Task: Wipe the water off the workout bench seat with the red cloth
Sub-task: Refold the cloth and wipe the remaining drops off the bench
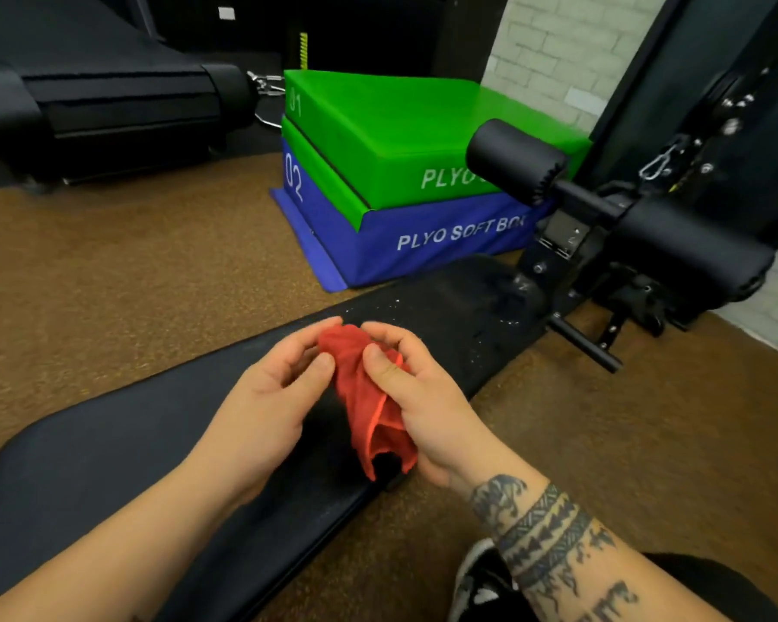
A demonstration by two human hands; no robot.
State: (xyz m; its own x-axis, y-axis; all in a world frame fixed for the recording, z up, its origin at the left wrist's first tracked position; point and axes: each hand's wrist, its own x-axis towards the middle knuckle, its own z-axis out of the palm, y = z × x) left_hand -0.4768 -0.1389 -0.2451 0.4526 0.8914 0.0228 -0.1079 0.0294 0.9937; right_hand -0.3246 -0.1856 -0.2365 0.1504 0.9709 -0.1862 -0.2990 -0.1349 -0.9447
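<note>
A long black padded workout bench (122,442) runs from lower left to upper right. Its far seat section (459,307) carries small shiny water droplets. A bunched red cloth (369,406) hangs above the middle of the bench, held between both hands. My left hand (261,406) pinches the cloth's upper left side with thumb and fingers. My right hand (418,392) grips its right side, thumb pressed on the fabric. The cloth's lower end dangles loose and does not touch the wet part.
Black foam leg rollers (517,161) and the bench frame (593,347) stand at the far end. Stacked green and blue plyo soft boxes (396,181) sit behind the bench. A treadmill (109,96) is at upper left. Brown floor (131,271) surrounds. A shoe (477,581) is at the bottom.
</note>
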